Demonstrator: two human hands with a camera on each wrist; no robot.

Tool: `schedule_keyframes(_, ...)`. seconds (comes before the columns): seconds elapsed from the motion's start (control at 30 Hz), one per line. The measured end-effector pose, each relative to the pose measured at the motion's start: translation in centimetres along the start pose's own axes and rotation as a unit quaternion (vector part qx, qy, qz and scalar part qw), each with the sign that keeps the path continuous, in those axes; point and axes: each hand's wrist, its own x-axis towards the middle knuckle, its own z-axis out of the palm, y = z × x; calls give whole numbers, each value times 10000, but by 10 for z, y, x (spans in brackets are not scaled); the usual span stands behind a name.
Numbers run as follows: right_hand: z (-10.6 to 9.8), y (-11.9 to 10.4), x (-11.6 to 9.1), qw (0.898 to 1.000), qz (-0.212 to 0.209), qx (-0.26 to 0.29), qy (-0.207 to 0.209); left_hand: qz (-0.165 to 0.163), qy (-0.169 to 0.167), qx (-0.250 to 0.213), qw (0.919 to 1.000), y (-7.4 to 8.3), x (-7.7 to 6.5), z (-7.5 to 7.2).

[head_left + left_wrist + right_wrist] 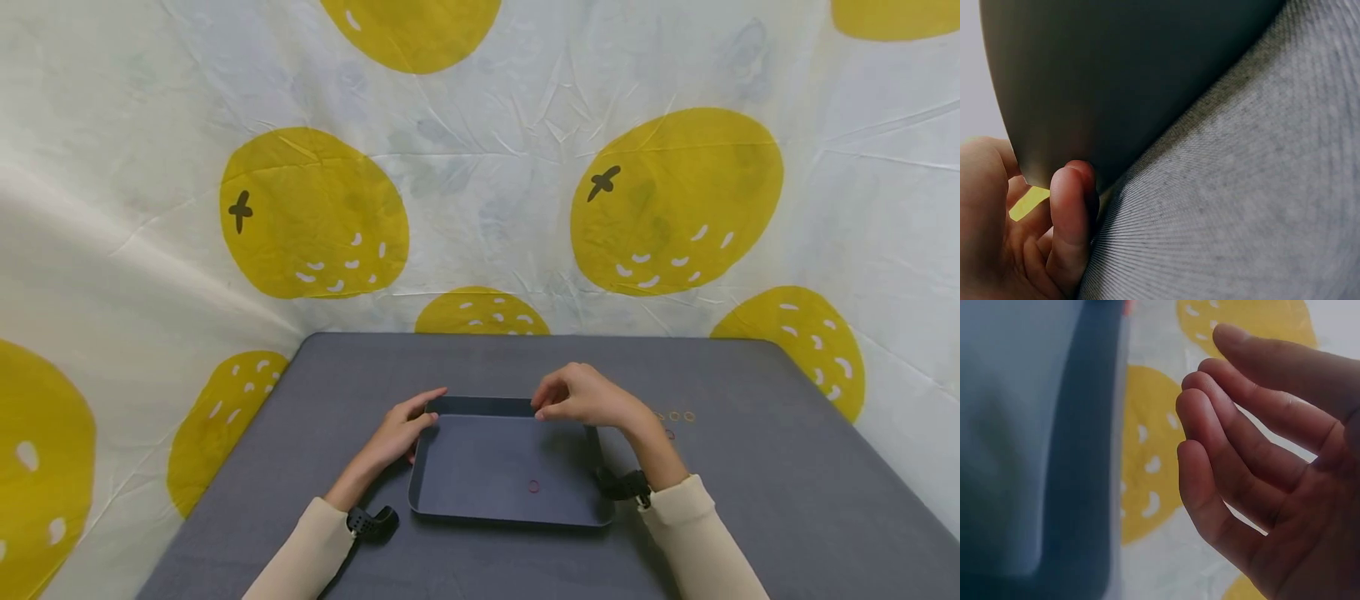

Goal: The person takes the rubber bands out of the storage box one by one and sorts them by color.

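Note:
A shallow dark grey rectangular tray [480,458] lies on the table in the head view. My left hand [397,432] holds it by the far left corner, thumb over the rim. In the left wrist view, curled fingers [1069,215] press against the tray's outer wall [1104,81]. Over the far right part of the tray hovers my right hand [585,397]. Its fingers [1200,419] are loosely bent, with the thumb apart from them and nothing held in the right wrist view. One thin red ring [534,486] lies on the tray floor, near its front.
Right of the tray, partly behind my right forearm, several thin yellowish rings [689,417] and a reddish ring [670,434] lie on the grey table [787,500]. A white cloth with yellow fruit shapes [495,217] hangs behind the table and along its sides.

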Motion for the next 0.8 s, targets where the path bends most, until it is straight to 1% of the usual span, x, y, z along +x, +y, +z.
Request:
schedule_keyframes(0.2,16,0,13,9992,-159,-95,-363,1,-2,1,10000,2,1,-1)
schedule_keyframes(0.23,18,1,15,9988,-176,-84,-443,19,26,9,10000,-3,3,-1)
schedule_keyframes(0.3,23,2,18,9978,-198,-113,-616,4,21,21,10000,-3,2,-1)
schedule_keyframes(0.53,39,4,24,9913,71,-211,-1297,28,51,35,10000,-3,0,-1)
schedule_keyframes(0.7,47,4,25,9844,147,-24,-1752,-21,87,44,10000,-2,1,1)
schedule_keyframes(0.8,48,5,25,9823,172,102,-1864,-30,60,50,10000,-2,2,2)
